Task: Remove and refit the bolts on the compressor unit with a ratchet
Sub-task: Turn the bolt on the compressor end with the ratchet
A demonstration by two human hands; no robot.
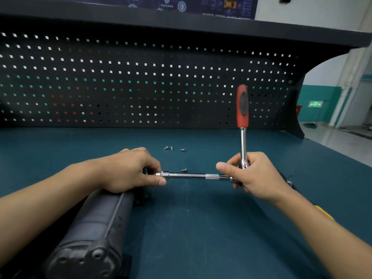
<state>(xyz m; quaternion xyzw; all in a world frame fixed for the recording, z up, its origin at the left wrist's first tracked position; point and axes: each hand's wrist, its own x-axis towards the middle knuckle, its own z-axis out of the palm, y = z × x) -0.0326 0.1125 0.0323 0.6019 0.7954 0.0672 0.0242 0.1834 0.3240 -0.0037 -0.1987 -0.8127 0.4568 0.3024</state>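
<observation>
A dark cylindrical compressor unit (100, 224) lies on the blue-green bench at lower left. My left hand (128, 170) rests over its far end and pinches the socket end of a chrome extension bar (191, 175). The bar runs level to the right into the head of a ratchet (243, 141), whose red and black handle stands upright. My right hand (253, 174) grips the ratchet head and the bar's right end. One loose bolt (184, 169) lies just behind the bar. Three more bolts (171, 148) lie farther back on the mat.
A black pegboard (141, 81) closes off the back of the bench under a dark shelf. A yellow-handled tool (324, 212) peeks out under my right forearm. A small metal part (289, 179) lies right of my right hand. The bench edge falls away at right.
</observation>
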